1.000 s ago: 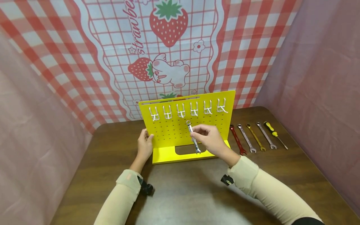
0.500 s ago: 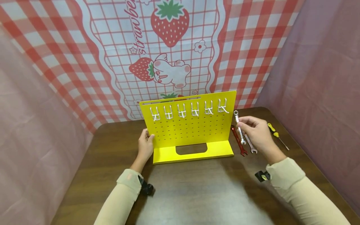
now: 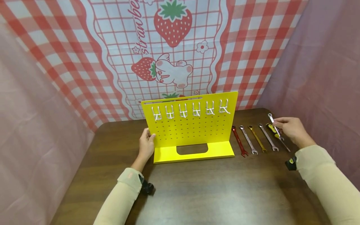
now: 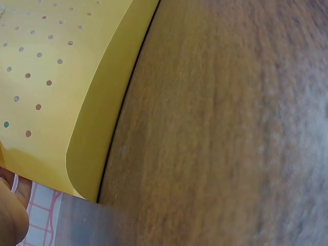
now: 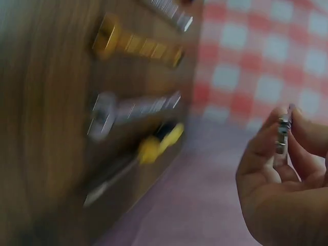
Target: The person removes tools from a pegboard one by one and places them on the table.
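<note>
My left hand (image 3: 146,145) grips the left edge of a yellow pegboard (image 3: 194,129), its thumb on the front face. In the left wrist view only part of this hand shows, at the lower left corner beside the board. Far to the right, my right hand (image 3: 293,129) pinches a silver combination wrench (image 3: 277,131) between thumb and fingers. That wrench hangs above a yellow-and-black screwdriver (image 3: 270,127) and overlaps it in the head view. In the right wrist view the held wrench (image 5: 282,136) appears nearly end-on, and the tools on the table are blurred.
Left of the screwdriver lie a red wrench (image 3: 239,140), a silver wrench (image 3: 248,140), a gold wrench (image 3: 257,139) and another silver wrench (image 3: 268,137), in a row on the brown table (image 3: 194,187). Several white hooks (image 3: 196,109) line the board's upper part. A checkered curtain (image 3: 253,47) hangs behind.
My right hand has carried the silver wrench rightward, from in front of the pegboard, across the row of wrenches, to above the screwdriver. My left hand has kept its hold on the board.
</note>
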Motion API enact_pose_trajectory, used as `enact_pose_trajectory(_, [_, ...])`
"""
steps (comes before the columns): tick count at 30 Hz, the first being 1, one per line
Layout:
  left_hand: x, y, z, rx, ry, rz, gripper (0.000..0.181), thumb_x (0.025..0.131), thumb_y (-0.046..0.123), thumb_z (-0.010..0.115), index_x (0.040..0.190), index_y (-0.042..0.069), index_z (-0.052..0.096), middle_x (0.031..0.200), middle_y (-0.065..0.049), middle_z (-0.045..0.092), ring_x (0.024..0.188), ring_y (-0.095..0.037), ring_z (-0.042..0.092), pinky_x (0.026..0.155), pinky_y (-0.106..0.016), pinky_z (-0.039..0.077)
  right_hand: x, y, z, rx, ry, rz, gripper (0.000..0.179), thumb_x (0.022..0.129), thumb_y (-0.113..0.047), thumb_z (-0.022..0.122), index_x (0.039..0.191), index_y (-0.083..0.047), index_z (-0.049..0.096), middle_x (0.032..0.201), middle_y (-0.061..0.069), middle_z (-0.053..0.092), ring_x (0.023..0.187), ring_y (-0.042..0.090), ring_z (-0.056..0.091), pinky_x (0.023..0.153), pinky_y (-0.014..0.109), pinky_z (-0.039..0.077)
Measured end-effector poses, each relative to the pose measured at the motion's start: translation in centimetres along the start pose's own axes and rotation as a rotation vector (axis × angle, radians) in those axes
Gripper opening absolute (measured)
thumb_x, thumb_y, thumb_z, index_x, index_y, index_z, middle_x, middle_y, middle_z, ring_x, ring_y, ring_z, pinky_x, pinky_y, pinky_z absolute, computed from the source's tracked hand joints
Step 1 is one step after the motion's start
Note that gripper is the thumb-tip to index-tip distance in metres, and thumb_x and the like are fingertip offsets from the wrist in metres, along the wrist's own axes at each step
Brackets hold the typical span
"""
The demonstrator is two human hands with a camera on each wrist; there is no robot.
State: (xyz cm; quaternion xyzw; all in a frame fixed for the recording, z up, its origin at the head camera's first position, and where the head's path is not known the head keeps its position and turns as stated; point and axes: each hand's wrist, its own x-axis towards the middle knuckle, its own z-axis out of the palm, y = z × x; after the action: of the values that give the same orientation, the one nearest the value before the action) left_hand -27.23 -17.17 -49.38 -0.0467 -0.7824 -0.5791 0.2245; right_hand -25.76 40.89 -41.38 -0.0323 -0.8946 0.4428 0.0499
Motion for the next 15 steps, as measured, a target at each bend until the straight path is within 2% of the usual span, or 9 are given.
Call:
enact_pose_trajectory(3, [0.1,0.0,0.1,0.0,0.001,-0.005,0.014,0.096,-0.01,0.059,0.109,-0.006,0.056,0.085,-0.014,0.05,0.082,-0.022,0.049,0.069,-0.023,0.042,1.3,2.5,-1.5,-0.016,-0.037,0.032,0.04,0.099,-0.004,0.055,0.126,0.025,0.051,0.076,-0.007,0.067,0.064,0.006,0.057,0.055,0.026,0.051])
enact_pose_trajectory(5, [0.1,0.1,0.1,0.005,-0.001,-0.007,0.013,0.097,-0.009,0.059,0.109,-0.005,0.056,0.087,-0.014,0.051,0.084,-0.023,0.049,0.071,-0.023,0.043,1.8,3.8,-2.3,-0.056,-0.042,0.054,0.039,0.097,-0.001,0.055,0.125,0.025,0.052,0.08,0.004,0.07,0.065,0.008,0.057,0.056,0.027,0.051])
enact_pose_trajectory(9, [0.1,0.1,0.0,0.019,-0.009,-0.003,0.012,0.097,-0.008,0.059,0.108,-0.005,0.055,0.086,-0.013,0.049,0.082,-0.023,0.049,0.07,-0.024,0.042,2.3,6.4,-2.8,-0.147,-0.04,0.08,0.039,0.089,0.001,0.057,0.121,0.024,0.055,0.085,0.014,0.07,0.065,0.008,0.055,0.055,0.026,0.048])
enact_pose_trajectory(12, [0.0,0.0,-0.2,0.028,-0.014,0.003,0.011,0.097,-0.008,0.058,0.106,-0.005,0.053,0.084,-0.012,0.047,0.081,-0.023,0.047,0.068,-0.025,0.041,2.6,8.0,-2.5,-0.169,-0.053,0.106,0.041,0.084,0.0,0.056,0.117,0.023,0.057,0.076,0.009,0.068,0.061,0.013,0.054,0.052,0.029,0.046])
enact_pose_trajectory(15, [-0.1,-0.1,-0.2,0.025,-0.019,-0.002,0.01,0.098,-0.008,0.058,0.106,-0.005,0.052,0.083,-0.012,0.046,0.08,-0.023,0.047,0.067,-0.025,0.041,2.7,8.8,-2.3,-0.222,-0.061,0.125,0.038,0.085,-0.004,0.056,0.114,0.02,0.061,0.073,0.006,0.065,0.061,0.016,0.053,0.051,0.032,0.045])
